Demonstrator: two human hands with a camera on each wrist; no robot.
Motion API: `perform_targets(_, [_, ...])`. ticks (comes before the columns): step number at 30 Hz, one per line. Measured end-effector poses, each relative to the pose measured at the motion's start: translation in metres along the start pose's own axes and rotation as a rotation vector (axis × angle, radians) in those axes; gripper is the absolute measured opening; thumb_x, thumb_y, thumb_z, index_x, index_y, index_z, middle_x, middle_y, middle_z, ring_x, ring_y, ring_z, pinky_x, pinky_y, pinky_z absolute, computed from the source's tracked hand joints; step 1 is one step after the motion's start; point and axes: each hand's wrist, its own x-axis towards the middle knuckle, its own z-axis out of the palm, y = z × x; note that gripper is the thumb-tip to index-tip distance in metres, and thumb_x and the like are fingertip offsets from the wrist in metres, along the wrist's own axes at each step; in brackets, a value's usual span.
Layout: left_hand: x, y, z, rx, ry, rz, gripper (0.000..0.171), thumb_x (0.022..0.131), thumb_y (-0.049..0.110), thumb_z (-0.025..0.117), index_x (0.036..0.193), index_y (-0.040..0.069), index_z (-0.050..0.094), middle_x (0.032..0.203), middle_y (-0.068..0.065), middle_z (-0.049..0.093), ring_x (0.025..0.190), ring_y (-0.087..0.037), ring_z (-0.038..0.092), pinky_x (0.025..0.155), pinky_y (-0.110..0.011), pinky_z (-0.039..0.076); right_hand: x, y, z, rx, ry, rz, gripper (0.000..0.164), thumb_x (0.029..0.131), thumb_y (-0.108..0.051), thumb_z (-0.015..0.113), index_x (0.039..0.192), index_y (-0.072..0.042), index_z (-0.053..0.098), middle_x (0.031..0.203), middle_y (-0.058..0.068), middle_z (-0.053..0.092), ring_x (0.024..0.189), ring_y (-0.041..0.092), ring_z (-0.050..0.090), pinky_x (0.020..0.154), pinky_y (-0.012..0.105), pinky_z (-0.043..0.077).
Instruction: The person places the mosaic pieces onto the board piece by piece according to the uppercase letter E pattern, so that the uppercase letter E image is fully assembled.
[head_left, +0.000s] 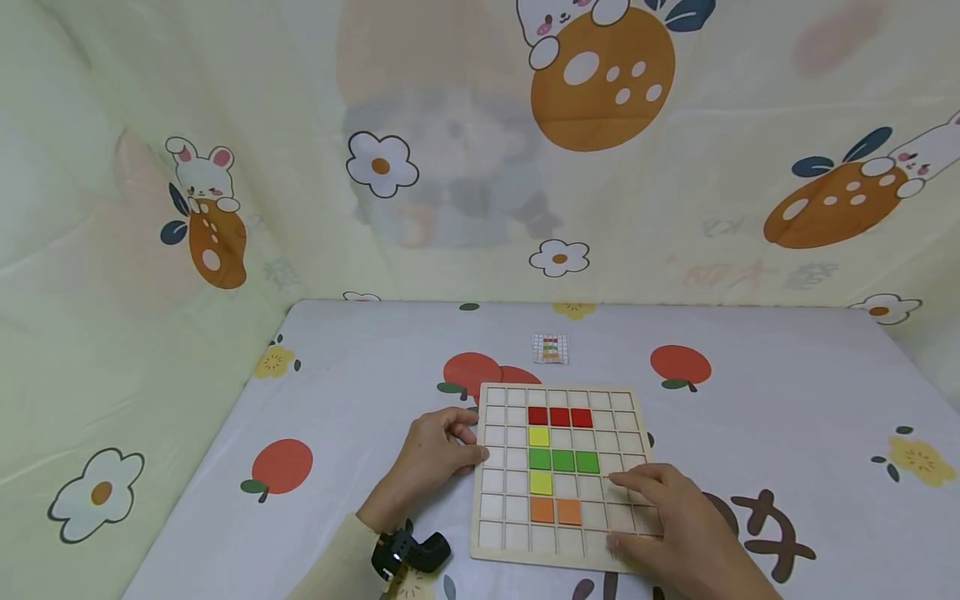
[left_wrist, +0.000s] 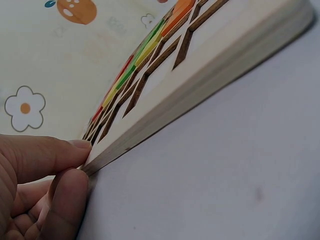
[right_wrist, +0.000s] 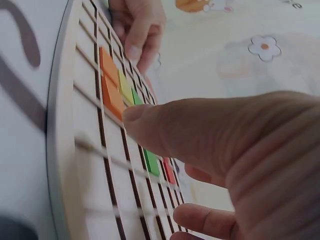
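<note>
A square wooden grid board (head_left: 525, 557) lies on the table, with coloured square tiles in some cells. Three red tiles (head_left: 559, 417) form a row near the top. Below come a yellow tile (head_left: 539, 436), three green tiles (head_left: 564, 461), another yellow tile (head_left: 541, 482) and two orange tiles (head_left: 555, 510). My left hand (head_left: 423, 454) pinches the board's left edge; in the left wrist view its thumb (left_wrist: 75, 150) lies on the rim. Over the board's right side is my right hand (head_left: 678, 517), thumb and fingers spread apart with nothing between them. The right wrist view shows its thumb (right_wrist: 150, 125) overlapping the lower orange tile.
Behind the board lies a small printed card (head_left: 551, 348) with a coloured grid pattern. A white patterned cloth (head_left: 360, 367) covers the table. Cream curtains (head_left: 465, 50) with rabbit prints hang at the back and sides. The left wrist wears a black strap device (head_left: 408, 552).
</note>
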Motion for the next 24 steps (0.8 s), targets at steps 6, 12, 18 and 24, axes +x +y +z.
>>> perform_targets(6, [0.0,0.0,0.0,0.0,-0.005,-0.009,0.045,0.083,0.006,0.087,0.124,0.001,0.069,0.084,-0.002,0.065,0.062,-0.013,0.059,0.057,-0.023,0.055,-0.008,0.032,-0.011,-0.049,0.042,0.002,0.076,0.074,-0.042,0.093,0.138,-0.011,0.067,0.136,0.018,0.059,0.117,0.035,0.061,0.086,0.053,0.059])
perform_targets(12, [0.0,-0.002,0.0,0.016,-0.004,-0.015,0.045,0.083,0.008,0.087,0.125,0.002,0.069,0.085,-0.001,0.065,0.063,-0.013,0.06,0.057,-0.023,0.055,-0.014,0.058,-0.019,-0.092,0.049,0.078,0.075,0.071,-0.043,0.095,0.132,-0.008,0.07,0.12,0.015,0.064,0.097,0.025,0.063,0.074,0.043,0.059])
perform_targets(18, [-0.001,-0.001,-0.002,-0.018,-0.024,0.013,0.045,0.083,0.005,0.086,0.125,0.0,0.069,0.084,-0.003,0.065,0.061,-0.012,0.061,0.057,-0.024,0.055,-0.02,0.077,-0.025,-0.136,-0.02,0.146,0.068,0.076,-0.043,0.091,0.128,-0.005,0.071,0.104,0.007,0.062,0.085,0.018,0.055,0.068,0.036,0.051])
perform_targets(24, [-0.001,0.0,-0.003,-0.03,-0.034,0.025,0.046,0.083,0.005,0.086,0.125,-0.001,0.068,0.084,-0.005,0.064,0.06,-0.012,0.061,0.056,-0.023,0.053,-0.025,0.083,-0.021,-0.106,-0.009,0.187,0.043,0.079,-0.032,0.091,0.109,-0.005,0.077,0.085,0.0,0.053,0.078,0.017,0.049,0.06,0.025,0.041])
